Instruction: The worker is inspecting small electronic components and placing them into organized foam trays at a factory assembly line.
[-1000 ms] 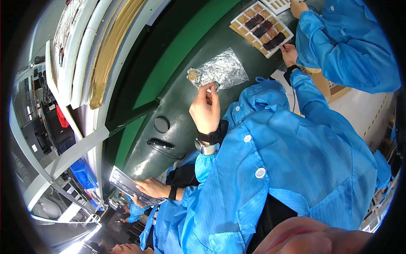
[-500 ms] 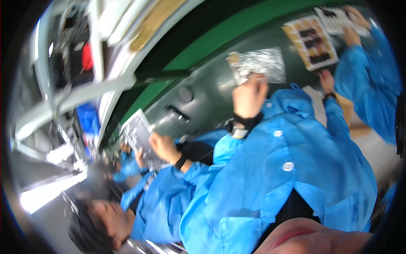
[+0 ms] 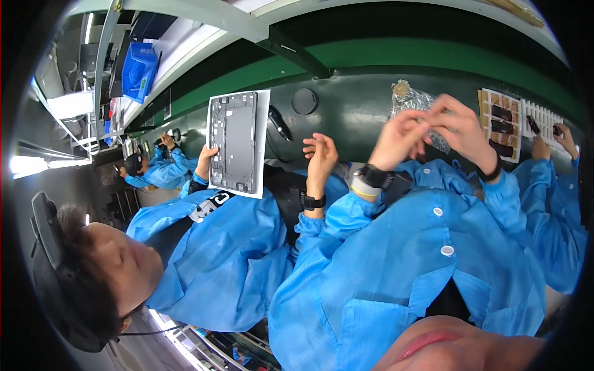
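Observation:
My left hand [image 3: 403, 141] and my right hand [image 3: 459, 128] meet at the fingertips above the dark green bench. The fingers of both are bent and pinched together. Whatever lies between them is too small to make out. Just behind and partly under the hands is a crinkled clear plastic bag [image 3: 409, 101], with a round tan piece [image 3: 402, 88] at its far end. A dark band is around each wrist, and the left also has a pale one.
To my left a co-worker holds a black flat panel [image 3: 236, 142] on a white sheet; their other hand [image 3: 322, 157] is raised. A black corded tool [image 3: 278, 122] and round dark disc [image 3: 304, 101] lie there. At right are a white tray [image 3: 487, 101] with dark pieces and another person's hands [image 3: 552, 143].
My left hand has moved off the bag, and my right hand has come from beside the tray to meet it. The co-worker at left has taken one hand off the panel.

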`<state>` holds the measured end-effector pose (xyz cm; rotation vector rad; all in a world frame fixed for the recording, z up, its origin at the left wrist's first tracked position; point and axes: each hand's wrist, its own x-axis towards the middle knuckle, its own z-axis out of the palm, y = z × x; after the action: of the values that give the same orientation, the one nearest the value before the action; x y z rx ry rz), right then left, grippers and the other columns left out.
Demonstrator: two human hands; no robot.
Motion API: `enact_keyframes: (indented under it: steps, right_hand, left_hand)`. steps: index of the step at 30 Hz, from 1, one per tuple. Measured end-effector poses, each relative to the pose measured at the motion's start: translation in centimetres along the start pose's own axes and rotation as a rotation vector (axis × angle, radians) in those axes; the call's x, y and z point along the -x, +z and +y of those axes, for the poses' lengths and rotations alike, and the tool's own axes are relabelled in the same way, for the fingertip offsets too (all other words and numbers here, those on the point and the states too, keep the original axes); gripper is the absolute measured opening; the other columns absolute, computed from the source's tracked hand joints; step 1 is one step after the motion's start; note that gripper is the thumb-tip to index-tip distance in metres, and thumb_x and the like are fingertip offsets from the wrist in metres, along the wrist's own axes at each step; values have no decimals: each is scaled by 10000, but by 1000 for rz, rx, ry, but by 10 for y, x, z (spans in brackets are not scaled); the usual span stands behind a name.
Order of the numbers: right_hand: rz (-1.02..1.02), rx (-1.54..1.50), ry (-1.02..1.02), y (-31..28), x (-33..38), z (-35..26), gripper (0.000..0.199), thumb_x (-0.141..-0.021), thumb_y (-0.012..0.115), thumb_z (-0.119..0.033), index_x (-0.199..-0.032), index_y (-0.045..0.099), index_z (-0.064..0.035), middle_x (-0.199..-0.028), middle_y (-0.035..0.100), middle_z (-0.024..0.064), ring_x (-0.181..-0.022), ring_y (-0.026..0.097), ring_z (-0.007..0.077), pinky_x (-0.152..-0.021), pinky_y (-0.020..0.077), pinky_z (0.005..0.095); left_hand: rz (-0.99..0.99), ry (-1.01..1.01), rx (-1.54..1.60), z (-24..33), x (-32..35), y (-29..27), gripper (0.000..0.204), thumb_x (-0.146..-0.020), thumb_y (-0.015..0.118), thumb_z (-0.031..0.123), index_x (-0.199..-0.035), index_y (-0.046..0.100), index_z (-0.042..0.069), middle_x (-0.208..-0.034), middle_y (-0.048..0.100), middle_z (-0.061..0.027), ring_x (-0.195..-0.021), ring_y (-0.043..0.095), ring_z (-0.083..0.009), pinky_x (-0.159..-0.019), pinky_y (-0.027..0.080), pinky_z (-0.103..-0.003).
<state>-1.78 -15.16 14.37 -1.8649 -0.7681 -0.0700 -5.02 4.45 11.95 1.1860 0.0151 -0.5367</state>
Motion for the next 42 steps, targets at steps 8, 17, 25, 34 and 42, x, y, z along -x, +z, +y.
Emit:
enact_keyframes:
  steps: [8, 17, 25, 34, 42]
  right_hand:
    - [-75, -447, 8, 96, -140, 19, 211, -915, 615, -57, -1118, 648, -12, -1036, 654, 67, -923, 643, 137, -813, 517, 268]
    - [-391, -796, 541, 225, -215, 29, 623, -937, 554, -514, -1297, 526, -7, -1230, 574, 152, -1126, 559, 235, -910, 482, 332]
    - [-290, -880, 560, 222, -209, 45, 449, -947, 540, -403, -1145, 592, -4, -1103, 635, 122, -996, 602, 176, -842, 495, 304]
    - [-435, -866, 569, 220, -203, 38, 458, -990, 492, -420, -1184, 594, -18, -1105, 652, 141, -1009, 618, 188, -856, 505, 316]
    - [-471, -1074, 476, 238, -194, 15, 452, -985, 500, -410, -1143, 592, 4, -1055, 659, 132, -948, 638, 198, -844, 519, 321]
  left_hand:
    - [555, 332, -189, 76, 75, -65, 218, -1009, 525, 138, -1168, 538, -11, -1031, 687, -159, -632, 638, -127, -481, 464, -180]
    - [848, 701, -179, 158, 107, -82, 337, -1070, 339, 221, -1218, 454, -59, -1122, 666, -236, -514, 553, -82, -434, 414, -147]
    - [1376, 547, -773, 183, 128, -149, 295, -964, 614, 272, -951, 579, -21, -874, 704, -160, -505, 585, -106, -404, 427, -205]
    - [1488, 224, -1098, 192, 121, -145, 395, -788, 787, 263, -1015, 699, -48, -800, 729, -168, -718, 696, -167, -651, 525, -308]
    - [1374, 84, -1029, 195, 115, -173, 324, -794, 764, 259, -933, 733, -32, -780, 719, -199, -724, 711, -259, -690, 536, -340]
